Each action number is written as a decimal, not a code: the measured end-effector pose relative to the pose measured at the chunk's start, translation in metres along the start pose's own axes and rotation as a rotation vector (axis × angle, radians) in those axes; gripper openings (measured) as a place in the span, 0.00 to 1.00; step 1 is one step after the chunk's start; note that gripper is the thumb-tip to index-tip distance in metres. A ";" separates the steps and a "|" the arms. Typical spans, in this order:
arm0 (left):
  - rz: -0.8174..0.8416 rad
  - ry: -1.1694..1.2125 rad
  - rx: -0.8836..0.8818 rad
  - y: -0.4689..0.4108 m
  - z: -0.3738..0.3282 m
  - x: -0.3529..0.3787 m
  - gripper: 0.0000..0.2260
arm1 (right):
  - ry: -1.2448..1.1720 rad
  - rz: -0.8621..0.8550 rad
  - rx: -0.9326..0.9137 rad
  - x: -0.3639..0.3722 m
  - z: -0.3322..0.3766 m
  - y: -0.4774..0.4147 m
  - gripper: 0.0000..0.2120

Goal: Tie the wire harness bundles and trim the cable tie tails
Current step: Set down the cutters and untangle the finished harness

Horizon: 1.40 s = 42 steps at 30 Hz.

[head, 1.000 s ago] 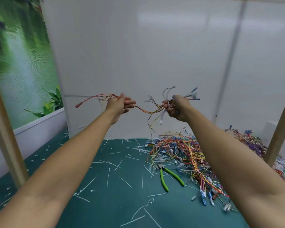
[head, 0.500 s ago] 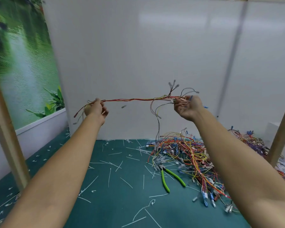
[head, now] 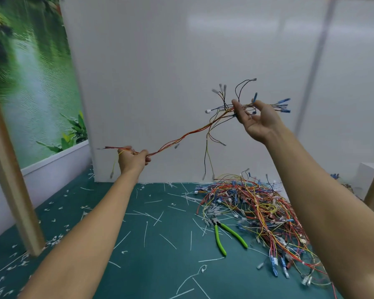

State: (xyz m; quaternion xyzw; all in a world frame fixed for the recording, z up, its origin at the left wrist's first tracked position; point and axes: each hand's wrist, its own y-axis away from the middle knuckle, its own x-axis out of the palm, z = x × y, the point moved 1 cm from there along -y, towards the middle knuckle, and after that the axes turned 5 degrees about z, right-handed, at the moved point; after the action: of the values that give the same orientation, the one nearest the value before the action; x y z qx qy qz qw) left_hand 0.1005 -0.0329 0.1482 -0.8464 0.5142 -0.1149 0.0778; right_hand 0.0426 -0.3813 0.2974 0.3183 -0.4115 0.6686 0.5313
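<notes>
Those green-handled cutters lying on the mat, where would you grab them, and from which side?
Take the cutters by their two green handles, from above on the near side. They lie flat, handles splayed toward the person over the mat, while the metal head points away, at the edge of the wire pile.

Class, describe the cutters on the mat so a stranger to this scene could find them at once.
Start at the green mat, then go to the big wire pile on its right. At the pile's left edge lie the cutters, the only thing with two bright lime-green handles among thin white tie offcuts.
</notes>
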 end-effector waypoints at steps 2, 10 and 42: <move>0.068 -0.051 -0.026 0.001 0.005 0.003 0.23 | -0.019 0.012 -0.024 0.003 0.002 -0.002 0.21; 0.337 -0.224 -0.130 0.027 0.018 0.025 0.23 | 0.060 0.150 -0.095 0.019 -0.005 -0.003 0.15; 1.680 -0.718 -0.605 0.249 0.002 0.179 0.31 | 2.327 0.088 -0.099 -0.086 -0.061 -0.039 0.22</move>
State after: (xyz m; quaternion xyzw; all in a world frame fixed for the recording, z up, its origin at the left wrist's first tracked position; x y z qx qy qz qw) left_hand -0.0323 -0.3060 0.1049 -0.1709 0.9060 0.3816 0.0657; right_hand 0.1015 -0.3619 0.2035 -0.5227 0.2879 0.5582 0.5764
